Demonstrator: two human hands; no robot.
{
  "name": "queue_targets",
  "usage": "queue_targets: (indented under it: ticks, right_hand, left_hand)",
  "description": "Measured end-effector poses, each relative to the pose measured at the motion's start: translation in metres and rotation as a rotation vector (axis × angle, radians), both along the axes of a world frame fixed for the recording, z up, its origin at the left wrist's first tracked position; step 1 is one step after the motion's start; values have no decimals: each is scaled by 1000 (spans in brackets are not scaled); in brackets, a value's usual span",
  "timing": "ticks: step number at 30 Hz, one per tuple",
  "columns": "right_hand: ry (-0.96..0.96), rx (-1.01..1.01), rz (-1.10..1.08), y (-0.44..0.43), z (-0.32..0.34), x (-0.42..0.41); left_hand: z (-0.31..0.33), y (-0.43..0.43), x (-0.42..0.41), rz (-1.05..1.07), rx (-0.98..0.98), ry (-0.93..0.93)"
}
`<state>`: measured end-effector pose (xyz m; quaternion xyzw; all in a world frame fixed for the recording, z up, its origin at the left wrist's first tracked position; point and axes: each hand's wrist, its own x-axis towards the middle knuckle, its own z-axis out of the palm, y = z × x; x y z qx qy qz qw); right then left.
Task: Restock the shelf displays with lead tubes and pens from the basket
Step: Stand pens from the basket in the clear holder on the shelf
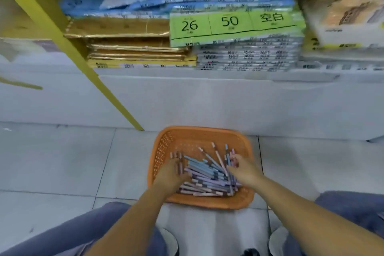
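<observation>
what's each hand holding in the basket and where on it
Left hand grips a small bunch of pens around their lower halves, ends sticking out past the fingers. Right hand touches pens too; blur hides any grip.

One orange basket; two hands in it, a left hand and a right hand; pens heaped beyond counting; one green sign, far right
</observation>
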<state>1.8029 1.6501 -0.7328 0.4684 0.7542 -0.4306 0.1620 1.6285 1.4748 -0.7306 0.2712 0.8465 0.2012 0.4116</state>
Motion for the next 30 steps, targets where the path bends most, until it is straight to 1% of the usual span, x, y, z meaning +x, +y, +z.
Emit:
queue_targets:
  ticks: [2, 5, 9, 10, 12, 13, 16, 21, 24, 26, 30]
  right_hand:
    - [-7, 24, -5, -3, -24, -2]
    - [-35, 90, -19, -8, -50, -13]
    - [-106, 93, -155, -12, -76, -31]
    - [-112, 122, -170, -14, -81, -34]
    - [-77, 215, -204, -16, -88, -37]
    - [-42, 231, -234, -17, -90, -38]
    - [60, 81, -346, -14, -93, -40]
    - [4, -72, -258, -2, -96, -42]
    - [2, -91, -257, 1, -95, -44]
    - [-9, -102, -279, 5, -94, -43]
    - [15, -195, -298, 14, -82, -38]
  left_hand:
    - [-21, 0, -3, 98, -27, -46]
    - [-44, 1, -4, 170, -88, -82]
    - [-63, 6, -7, 311, -47, -37]
    - [-66, 8, -6, 346, -44, -16]
    - [-73, 11, -5, 392, -48, -3]
    - [-76, 13, -3, 418, -47, -21]
    - [-85, 17, -3, 443, -88, -49]
    - [-93, 18, -8, 394, -132, -18]
    - [-94, 15, -10, 372, -148, -20]
    - [-95, 13, -11, 348, -120, -28]
    - [-89, 9, -12, 420, -20, -79]
